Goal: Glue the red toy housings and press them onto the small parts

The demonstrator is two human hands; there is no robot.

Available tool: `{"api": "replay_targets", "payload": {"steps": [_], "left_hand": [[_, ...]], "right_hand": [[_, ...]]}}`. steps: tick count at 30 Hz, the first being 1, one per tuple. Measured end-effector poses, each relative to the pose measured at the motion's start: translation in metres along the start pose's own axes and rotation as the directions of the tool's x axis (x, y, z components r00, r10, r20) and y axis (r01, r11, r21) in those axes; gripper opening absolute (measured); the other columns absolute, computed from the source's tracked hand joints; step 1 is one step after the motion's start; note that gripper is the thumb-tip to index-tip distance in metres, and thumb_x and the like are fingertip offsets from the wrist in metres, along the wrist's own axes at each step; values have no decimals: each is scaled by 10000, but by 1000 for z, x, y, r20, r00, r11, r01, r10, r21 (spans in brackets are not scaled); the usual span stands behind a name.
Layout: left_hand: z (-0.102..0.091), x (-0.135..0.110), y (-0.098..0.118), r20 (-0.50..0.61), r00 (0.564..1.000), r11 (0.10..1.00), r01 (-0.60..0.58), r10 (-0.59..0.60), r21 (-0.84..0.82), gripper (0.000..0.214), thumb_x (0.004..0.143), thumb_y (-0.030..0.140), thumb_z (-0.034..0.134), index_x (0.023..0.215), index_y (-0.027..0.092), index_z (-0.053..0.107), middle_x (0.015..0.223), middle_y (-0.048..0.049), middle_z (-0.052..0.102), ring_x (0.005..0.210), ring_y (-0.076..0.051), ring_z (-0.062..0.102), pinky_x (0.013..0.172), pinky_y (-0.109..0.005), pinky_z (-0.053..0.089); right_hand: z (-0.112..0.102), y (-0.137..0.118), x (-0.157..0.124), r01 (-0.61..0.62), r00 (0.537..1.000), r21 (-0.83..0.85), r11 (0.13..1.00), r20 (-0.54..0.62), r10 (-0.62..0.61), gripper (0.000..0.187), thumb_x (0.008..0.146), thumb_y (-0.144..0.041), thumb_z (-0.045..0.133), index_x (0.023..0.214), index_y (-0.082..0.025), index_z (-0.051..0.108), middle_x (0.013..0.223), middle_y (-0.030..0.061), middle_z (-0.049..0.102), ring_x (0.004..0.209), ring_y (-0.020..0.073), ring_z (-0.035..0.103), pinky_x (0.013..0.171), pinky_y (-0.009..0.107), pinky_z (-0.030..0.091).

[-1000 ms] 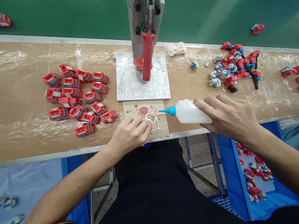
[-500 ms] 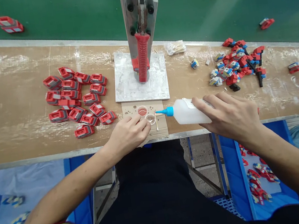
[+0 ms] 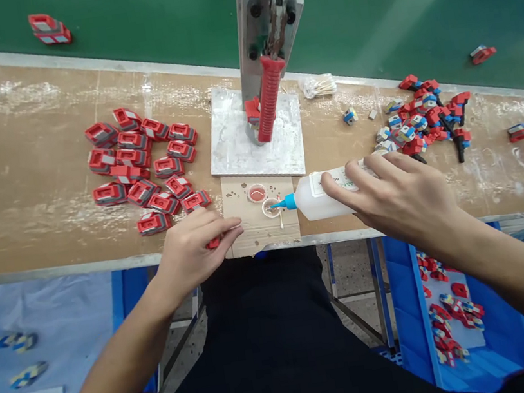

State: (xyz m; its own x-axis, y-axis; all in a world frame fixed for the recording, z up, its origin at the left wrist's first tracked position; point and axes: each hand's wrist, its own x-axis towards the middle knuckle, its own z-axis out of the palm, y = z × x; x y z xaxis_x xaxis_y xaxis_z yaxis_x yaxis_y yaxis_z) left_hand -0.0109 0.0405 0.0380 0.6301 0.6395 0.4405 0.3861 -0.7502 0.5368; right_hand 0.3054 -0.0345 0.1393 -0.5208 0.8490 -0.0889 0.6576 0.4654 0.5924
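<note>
A squeeze bottle, gripped by the right hand, is tipped into a small clear cup; filling looks unfinished, while the left hand is curled around a red part.

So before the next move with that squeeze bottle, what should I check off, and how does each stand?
1. Right hand grips the squeeze bottle: ok.
2. Blue nozzle reaches the clear cup: ok.
3. Clear cup sits upright on the cardboard pad: ok.
4. Left hand steadies the cup: not ok, it lies apart, over a red part.
5. Liquid flowing: cannot tell.
6. Red-filled cup stands beside it, unspilled: ok.
</note>
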Motion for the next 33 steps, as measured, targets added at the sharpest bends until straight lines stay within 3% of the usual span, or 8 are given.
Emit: {"api": "replay_targets", "payload": {"steps": [2,4,9,18,27,33], "left_hand": [[5,-7,-3,16,980,963,196,-197,-187,145,981,265,718,912,196,825,768,-36,786,658,-162,689,673,-292,570],[11,-12,-5,52,934,883,351,-353,-311,176,946,334,744,884,205,846,776,-49,800,653,-175,704,649,-296,576],[20,-17,-9,72,820,711,532,-568,-459,223,840,404,807,903,195,857,685,-21,745,540,-141,603,521,-259,502],[29,-26,-21,21,785,651,529,-619,-544,187,777,361,807,823,180,804,664,-12,723,556,-138,601,555,-256,525],[32,-35,-22,-34,834,729,461,-551,-505,157,800,350,775,805,195,802,628,-2,728,511,-131,593,522,-246,498],[36,-44,-23,-140,845,778,393,-516,-490,115,820,315,767,778,209,786,634,-3,745,520,-141,635,555,-259,515]], "right_hand": [[-3,2,6,28,1000,-12,1000,7,-28,423,947,-101,559,1349,-229,583,985,81,766,841,250,579,807,379,329],[-8,4,12,53,998,-24,998,27,-53,446,935,-97,566,1360,-230,575,1015,89,772,870,260,593,829,394,343],[-20,10,25,145,987,-68,987,79,-139,471,942,-98,561,1398,-214,541,1076,98,774,952,279,618,876,422,380],[-34,12,38,172,977,40,984,122,-176,482,970,-143,613,1431,-247,520,1150,80,754,1056,265,611,918,430,420],[-48,13,48,262,950,-116,958,204,-235,526,965,-110,556,1470,-247,494,1126,85,769,1042,266,626,926,457,413],[-52,13,49,203,955,-27,979,228,-192,568,965,-162,556,1512,-274,448,1175,85,758,1095,272,602,932,464,409]]}}
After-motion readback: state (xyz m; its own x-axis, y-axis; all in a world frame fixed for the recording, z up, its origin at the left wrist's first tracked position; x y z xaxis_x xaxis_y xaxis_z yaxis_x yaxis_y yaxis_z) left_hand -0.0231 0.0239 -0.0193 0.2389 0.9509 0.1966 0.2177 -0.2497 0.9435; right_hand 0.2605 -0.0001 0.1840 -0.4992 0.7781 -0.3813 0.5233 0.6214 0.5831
